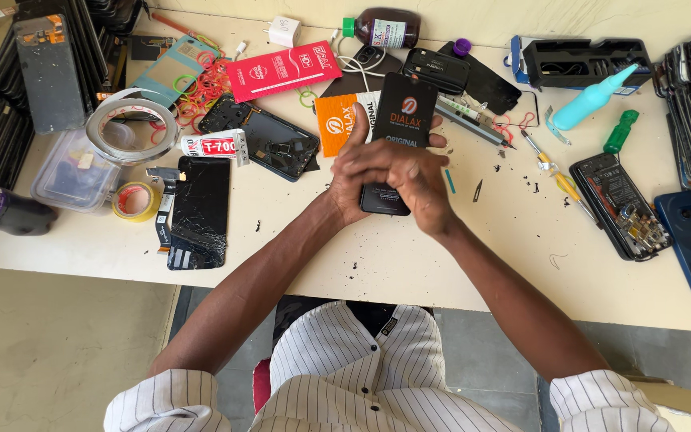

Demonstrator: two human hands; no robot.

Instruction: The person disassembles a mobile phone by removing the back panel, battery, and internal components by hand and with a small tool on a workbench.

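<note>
Both hands meet at the middle of the pale worktop point(409, 256), clasped over a flat black rectangular retail packet point(397, 136) that lies on the surface. The left hand point(353, 180) grips the packet's left edge with its thumb raised against the printed face, while the right hand point(413, 180) folds over the left one's fingers and covers the packet's lower half. Just beyond the fingertips, an orange and white packet point(341, 120) sits under the black one. Left of the left hand lie an opened black phone body point(261, 138), a white glue tube point(216, 145) and a cracked black phone screen point(197, 212). Right of the right hand lie a small craft blade point(477, 190), a screwdriver point(553, 172) and a teal squeeze bottle point(593, 98).
</note>
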